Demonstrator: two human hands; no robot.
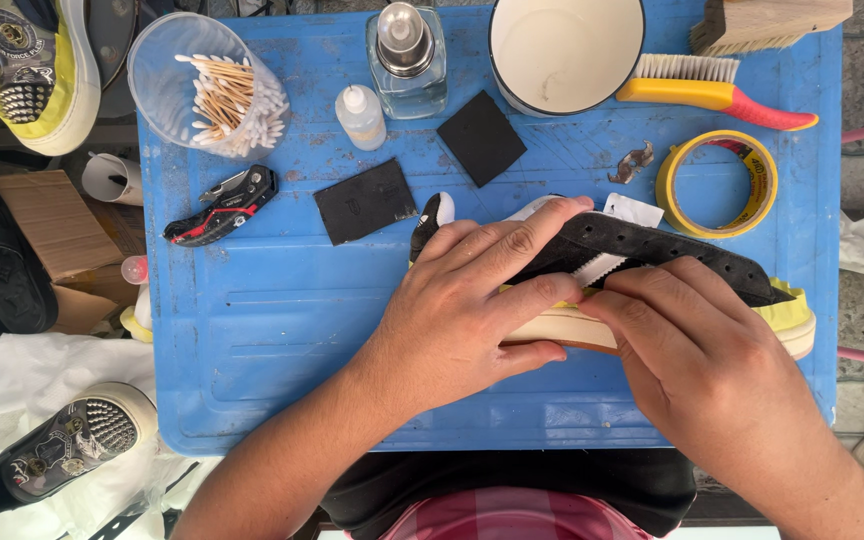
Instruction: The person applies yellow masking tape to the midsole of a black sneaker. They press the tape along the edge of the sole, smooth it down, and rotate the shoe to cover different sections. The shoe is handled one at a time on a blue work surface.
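Observation:
A black suede sneaker point(652, 250) with white side stripes lies on its side on a blue plastic table point(282, 330). Yellow tape runs along the edge of its pale sole point(787, 318). My left hand point(462, 310) is wrapped over the toe half of the shoe and holds it down. My right hand point(702, 360) rests on the sole edge near the middle, fingertips pressing at the tape line. Both hands hide much of the shoe's front and sole.
On the table: a cup of cotton swabs point(207, 85), a folding utility knife point(224, 205), two black square pads point(364, 200), a small dropper bottle point(360, 116), a glass pump bottle point(407, 60), a white bowl point(564, 50), a brush point(717, 92), a yellow tape roll point(717, 183). Studded shoes point(57, 450) lie left.

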